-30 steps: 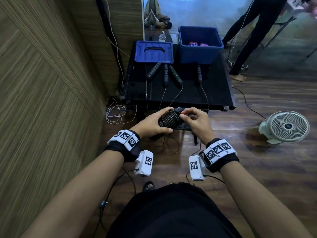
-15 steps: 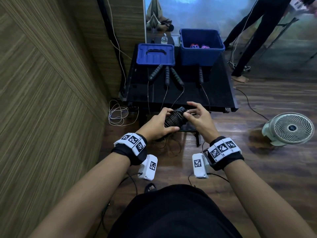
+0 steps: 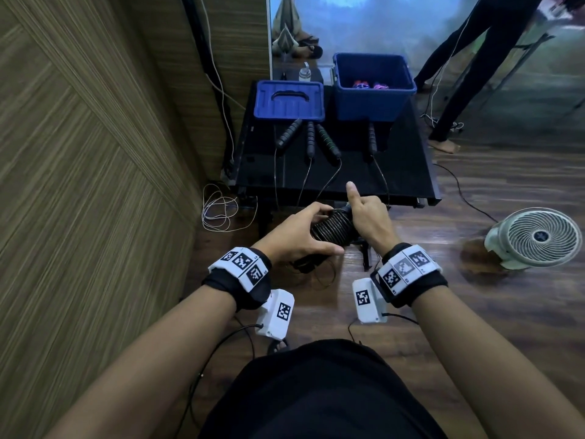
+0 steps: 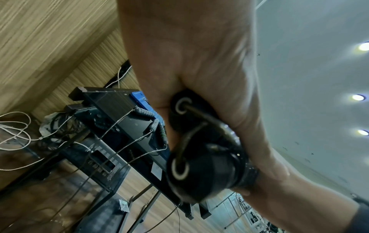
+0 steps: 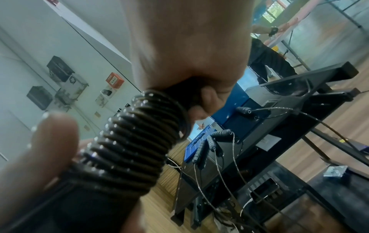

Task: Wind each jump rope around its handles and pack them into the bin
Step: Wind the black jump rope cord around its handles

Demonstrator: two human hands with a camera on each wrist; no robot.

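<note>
Head view: the left hand (image 3: 292,236) grips the near end of a wound jump rope bundle (image 3: 332,229), fingers and thumb curled round the paired handles; the right hand (image 3: 368,217) closes on the far end of the bundle with its index finger raised straight. The bundle is held in the air in front of the near edge of the black surface (image 3: 408,160), well short of the blue bin (image 3: 373,90). Judged progress: coloured items, probably packed ropes, already lie in the bin; this rope appears nearly fully wound, with only a little slack hanging under the left hand; four handles (image 3: 311,137) with cables trailing over the surface edge remain unwound, so roughly two ropes are left. The blue lid (image 3: 289,99) lies beside the bin. Compared with the earlier head frames, the right hand has rotated from a fingertip pinch at the bundle's end to a fist with the index finger up, and both hands sit slightly closer to the surface. Left wrist view: the two handle ends (image 4: 180,167) lie side by side in the left hand's grip, each with cable leaving its end cap and joining the coils. Right wrist view: tight coils (image 5: 135,141) cover the handles; the right fingers (image 5: 207,100) curl over the last turn, and the left thumb (image 5: 49,141) presses on the coils' near side.
</note>
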